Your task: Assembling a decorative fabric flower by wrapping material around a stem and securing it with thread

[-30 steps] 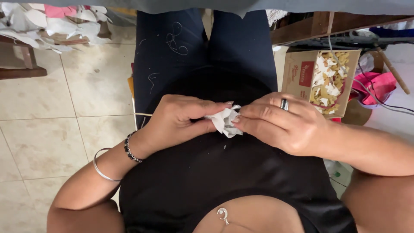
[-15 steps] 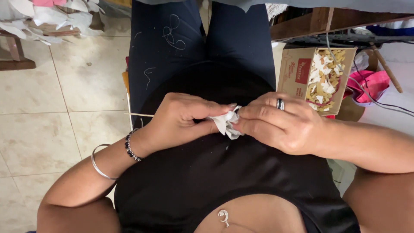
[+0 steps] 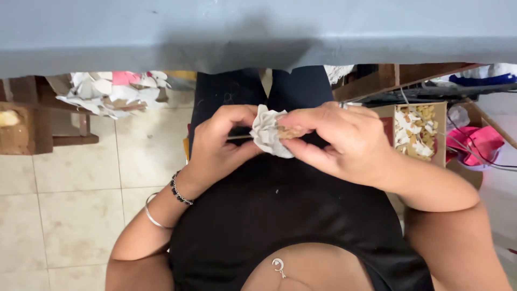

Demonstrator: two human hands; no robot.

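1. Both hands meet over the lap, just below the grey worktop point(image 3: 258, 32) edge.
2. The left hand point(image 3: 218, 143) and right hand point(image 3: 336, 143) have fingers pressed together on a crumpled white scrap point(image 3: 269, 134), with a tan piece point(image 3: 290, 132) pinched against it.
3. At the right, an open cardboard box point(image 3: 414, 132) holds white and tan bits.
4. At the left, a heap of white scraps point(image 3: 110, 91) lies on a wooden shelf point(image 3: 32, 124).

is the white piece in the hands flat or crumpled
Crumpled: the white piece is bunched into folds, pinched between the left hand and right hand.
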